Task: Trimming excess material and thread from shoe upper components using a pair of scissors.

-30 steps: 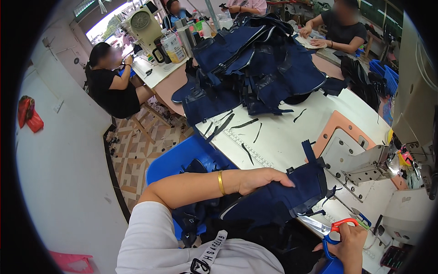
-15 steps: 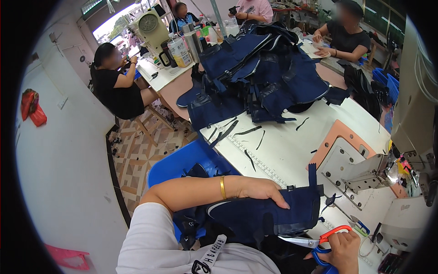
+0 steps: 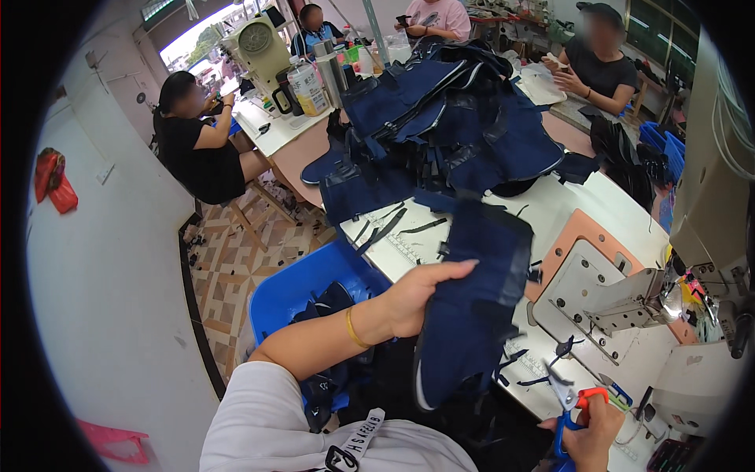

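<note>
My left hand [image 3: 417, 297] grips a navy blue fabric piece [image 3: 472, 315], thumb on top and fingers out of sight behind it. The piece hangs upright over the table's edge, with a pale curved trim at its lower left and dark tabs along its sides. My right hand [image 3: 596, 433] is wrapped round the scissors [image 3: 561, 387], which have one red-orange and one blue handle. Their blades point up toward dark fabric scraps on the table and stand apart from the navy piece.
A heap of navy pieces [image 3: 464, 118] covers the far table. At left is a blue tub [image 3: 283, 275] with dark pieces inside. A sewing machine [image 3: 629, 303] stands at right. Scraps [image 3: 385, 228] lie on the white tabletop [image 3: 377, 256]. Several people sit around the far side.
My left hand has lifted and turned the navy piece from lying sideways to upright, farther over the table. The scissors, kept in my right hand, now point upward instead of left.
</note>
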### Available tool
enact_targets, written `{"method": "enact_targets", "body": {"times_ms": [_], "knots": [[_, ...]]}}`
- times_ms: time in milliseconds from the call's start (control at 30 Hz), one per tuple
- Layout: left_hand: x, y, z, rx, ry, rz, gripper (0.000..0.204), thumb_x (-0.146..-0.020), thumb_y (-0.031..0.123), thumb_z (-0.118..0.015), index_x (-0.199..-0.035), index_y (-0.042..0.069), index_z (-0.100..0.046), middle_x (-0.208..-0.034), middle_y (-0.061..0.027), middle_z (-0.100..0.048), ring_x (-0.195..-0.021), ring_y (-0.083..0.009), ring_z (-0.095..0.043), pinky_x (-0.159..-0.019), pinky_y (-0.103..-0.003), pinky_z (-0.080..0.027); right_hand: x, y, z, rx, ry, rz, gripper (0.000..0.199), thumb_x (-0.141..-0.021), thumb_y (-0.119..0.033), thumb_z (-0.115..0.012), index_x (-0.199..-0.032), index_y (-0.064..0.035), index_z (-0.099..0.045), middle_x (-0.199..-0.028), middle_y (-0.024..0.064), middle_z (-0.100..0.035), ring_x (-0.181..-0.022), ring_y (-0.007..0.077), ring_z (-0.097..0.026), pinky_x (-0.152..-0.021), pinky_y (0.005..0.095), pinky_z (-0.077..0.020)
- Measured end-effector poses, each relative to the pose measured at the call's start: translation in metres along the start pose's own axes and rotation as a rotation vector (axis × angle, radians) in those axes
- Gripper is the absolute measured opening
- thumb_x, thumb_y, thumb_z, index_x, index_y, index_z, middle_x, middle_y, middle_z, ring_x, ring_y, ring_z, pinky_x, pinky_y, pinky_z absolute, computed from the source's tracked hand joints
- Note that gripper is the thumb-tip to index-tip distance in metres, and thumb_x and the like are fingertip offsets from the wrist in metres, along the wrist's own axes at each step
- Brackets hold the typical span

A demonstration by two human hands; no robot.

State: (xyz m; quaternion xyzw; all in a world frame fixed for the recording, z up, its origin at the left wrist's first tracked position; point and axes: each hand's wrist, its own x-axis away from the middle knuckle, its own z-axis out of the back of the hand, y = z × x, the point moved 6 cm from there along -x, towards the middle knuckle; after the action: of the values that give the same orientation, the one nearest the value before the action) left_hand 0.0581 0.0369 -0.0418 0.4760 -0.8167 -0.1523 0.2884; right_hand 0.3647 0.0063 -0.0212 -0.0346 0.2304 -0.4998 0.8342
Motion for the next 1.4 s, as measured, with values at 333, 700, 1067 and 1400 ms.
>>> {"method": "enact_targets", "body": {"times_ms": [333,700,1067,1400], "knots": [[0.005,-0.022,-0.022,0.279,-0.096,-0.367,0.041,-0.099,0.029,-0.041,-0.126,0.0,-0.051,-0.123,-0.0138,-0.059,-0.112,-0.0254,-0.058,-0.1,-0.04,-0.043,-0.03,-0.038,-0.004,-0.29,0.094,-0.219,0.049,-0.059,-0.027,-0.089,-0.081,-0.0018,-0.053,-0.051,0.0001,-0.038,-0.046,0.0109,-0.037,-0.045,0.0263,-0.0286],[0.003,-0.073,-0.019,0.147,0.185,-0.599,0.032,-0.098,0.019,-0.051,-0.125,0.001,-0.052,-0.117,-0.0063,-0.06,-0.11,-0.0152,-0.057,-0.096,-0.03,-0.045,-0.092,-0.084,-0.041,-0.83,0.239,-0.181,0.029,-0.074,-0.004,-0.076,-0.091,-0.0019,-0.053,-0.072,0.0053,-0.061,-0.059,0.0092,-0.052,-0.055,0.0225,-0.0424],[-0.07,-0.013,0.004,0.324,0.319,-0.478,0.032,-0.091,0.026,-0.061,-0.114,0.004,-0.061,-0.109,-0.0097,-0.066,-0.099,-0.0235,-0.063,-0.092,-0.037,-0.048,-0.073,-0.178,-0.066,-0.337,-0.131,0.272,0.031,-0.073,-0.023,-0.071,-0.092,-0.0042,-0.056,-0.057,0.009,-0.057,-0.048,0.0283,-0.059,-0.045,0.0381,-0.0456],[-0.058,0.004,-0.024,0.491,-0.04,-0.542,0.036,-0.095,0.029,-0.053,-0.117,0.001,-0.059,-0.116,-0.0128,-0.063,-0.104,-0.026,-0.062,-0.096,-0.038,-0.046,-0.06,-0.136,-0.097,-0.649,-0.048,-0.148,0.047,-0.074,-0.025,-0.08,-0.096,-0.0008,-0.046,-0.064,0.0078,-0.058,-0.054,0.0176,-0.059,-0.051,0.0307,-0.047]]}}
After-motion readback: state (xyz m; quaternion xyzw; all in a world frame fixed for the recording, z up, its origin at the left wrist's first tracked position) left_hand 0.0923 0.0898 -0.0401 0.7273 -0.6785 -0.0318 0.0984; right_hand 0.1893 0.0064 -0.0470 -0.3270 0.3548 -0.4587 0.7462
